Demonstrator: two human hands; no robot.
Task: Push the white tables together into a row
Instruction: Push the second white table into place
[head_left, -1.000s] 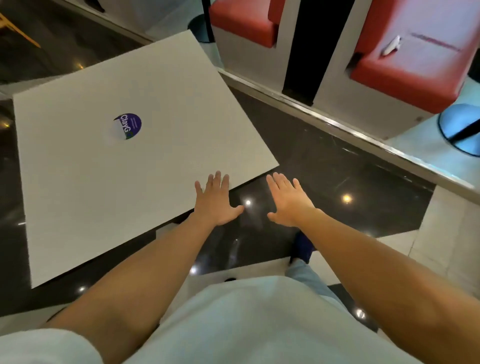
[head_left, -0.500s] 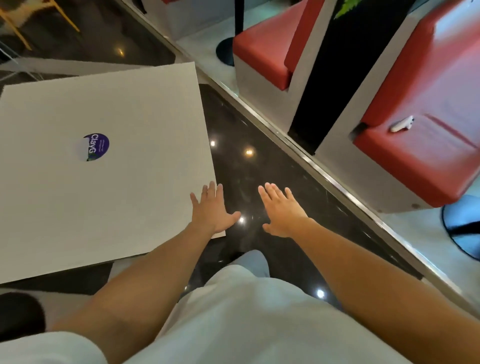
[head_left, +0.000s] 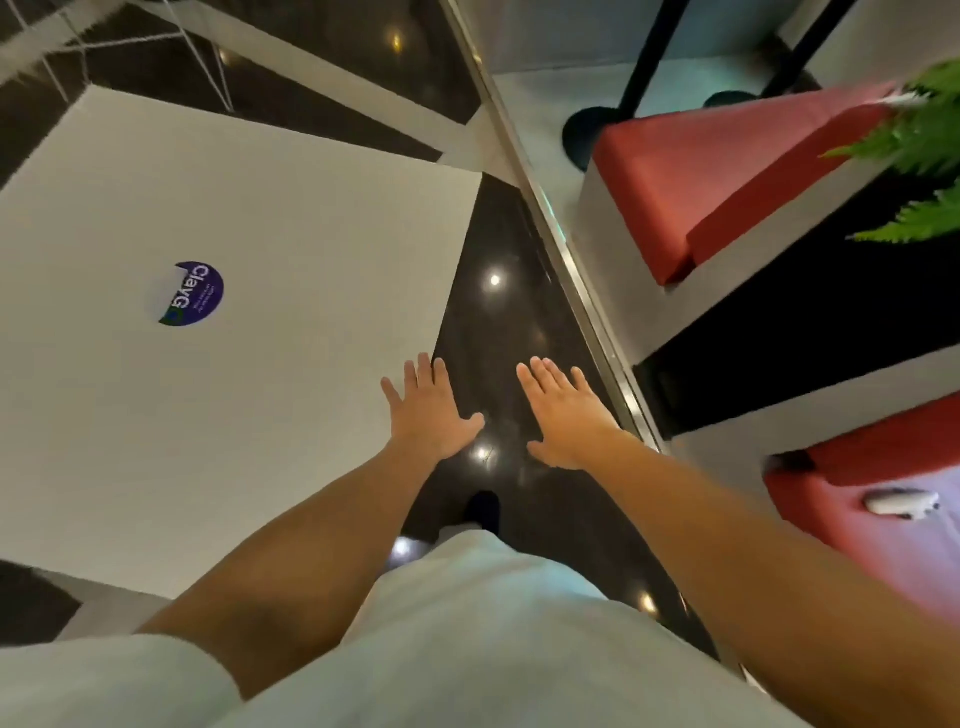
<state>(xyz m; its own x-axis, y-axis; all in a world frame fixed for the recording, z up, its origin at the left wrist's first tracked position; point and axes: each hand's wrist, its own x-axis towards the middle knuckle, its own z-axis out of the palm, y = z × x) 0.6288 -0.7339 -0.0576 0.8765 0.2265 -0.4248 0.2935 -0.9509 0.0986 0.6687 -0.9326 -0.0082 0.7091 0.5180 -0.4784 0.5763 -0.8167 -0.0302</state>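
A square white table (head_left: 249, 395) with a round purple sticker (head_left: 193, 294) fills the left of the head view. My left hand (head_left: 428, 410) is stretched out flat with fingers spread, over the table's right edge; whether it touches the top I cannot tell. My right hand (head_left: 563, 413) is held out flat beside it over the dark floor, holding nothing. No other white table shows fully in this view.
A metal floor strip (head_left: 571, 291) runs diagonally on the right, with red bench seats (head_left: 701, 171) on white bases beyond it. A small white object (head_left: 901, 503) lies on the nearer red seat. Black pole bases (head_left: 587, 135), a green plant (head_left: 924, 150) and a wire chair frame (head_left: 104, 47) stand farther off.
The view has turned, so the table now lies further left and the benches nearer on the right. Both hands stay outstretched and flat, the left one at the table's right edge.
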